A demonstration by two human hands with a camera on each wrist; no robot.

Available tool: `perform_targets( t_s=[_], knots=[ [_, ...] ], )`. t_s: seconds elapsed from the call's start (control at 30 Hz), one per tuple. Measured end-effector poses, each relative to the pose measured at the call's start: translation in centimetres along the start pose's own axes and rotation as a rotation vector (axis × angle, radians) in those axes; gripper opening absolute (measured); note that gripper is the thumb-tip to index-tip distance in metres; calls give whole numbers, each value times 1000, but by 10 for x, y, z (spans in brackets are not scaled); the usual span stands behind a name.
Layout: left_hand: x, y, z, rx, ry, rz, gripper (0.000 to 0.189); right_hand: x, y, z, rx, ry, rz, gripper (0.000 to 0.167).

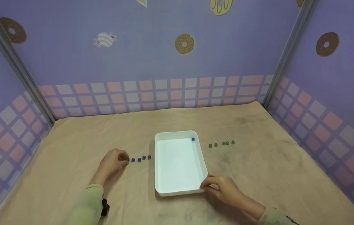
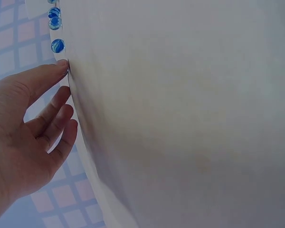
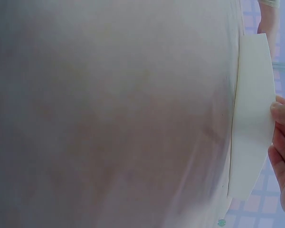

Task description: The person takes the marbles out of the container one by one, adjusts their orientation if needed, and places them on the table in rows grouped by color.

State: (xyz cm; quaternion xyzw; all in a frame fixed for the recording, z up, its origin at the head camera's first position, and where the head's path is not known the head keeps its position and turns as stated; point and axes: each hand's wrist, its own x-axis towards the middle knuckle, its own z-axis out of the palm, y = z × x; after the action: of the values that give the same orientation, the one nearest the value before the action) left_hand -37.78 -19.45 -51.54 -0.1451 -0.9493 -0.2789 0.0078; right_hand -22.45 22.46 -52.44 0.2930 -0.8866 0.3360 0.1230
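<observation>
My left hand (image 1: 112, 161) rests low over the cloth at the outer end of a row of blue marbles (image 1: 139, 159). Thumb and bent index finger come down right beside the nearest marble (image 2: 57, 45); a gap shows between them in the left wrist view. I cannot tell whether a dark spot at these fingertips is a pinched marble. With thumb and fingers, my right hand (image 1: 223, 187) grips the near right corner of a white rectangular tray (image 1: 180, 192). One blue marble (image 1: 193, 139) lies in the tray's far right corner.
A row of green marbles (image 1: 223, 143) lies on the tan cloth (image 1: 258, 150) right of the tray. Purple walls (image 1: 142, 62) with printed doughnuts and pink-and-white tiles enclose the table at the back and both sides. A small black object (image 1: 105, 207) shows beside the left sleeve.
</observation>
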Motion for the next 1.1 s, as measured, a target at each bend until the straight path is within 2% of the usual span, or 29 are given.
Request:
perform_targets(
  t_s=[0.17, 0.5, 0.7, 1.1],
  knots=[
    [1, 0, 1, 18, -2, -1, 9, 0, 0, 0, -8, 1, -1, 4],
    [-1, 4, 0, 17, -16, -52, 18, 0, -1, 0, -15, 10, -1, 10],
    [-1, 4, -1, -1, -27, -57, 25, 0, 0, 1, -17, 21, -12, 9],
    [-1, 3, -1, 2, -40, -68, 24, 1, -1, 1, 0, 17, -4, 12]
  ],
)
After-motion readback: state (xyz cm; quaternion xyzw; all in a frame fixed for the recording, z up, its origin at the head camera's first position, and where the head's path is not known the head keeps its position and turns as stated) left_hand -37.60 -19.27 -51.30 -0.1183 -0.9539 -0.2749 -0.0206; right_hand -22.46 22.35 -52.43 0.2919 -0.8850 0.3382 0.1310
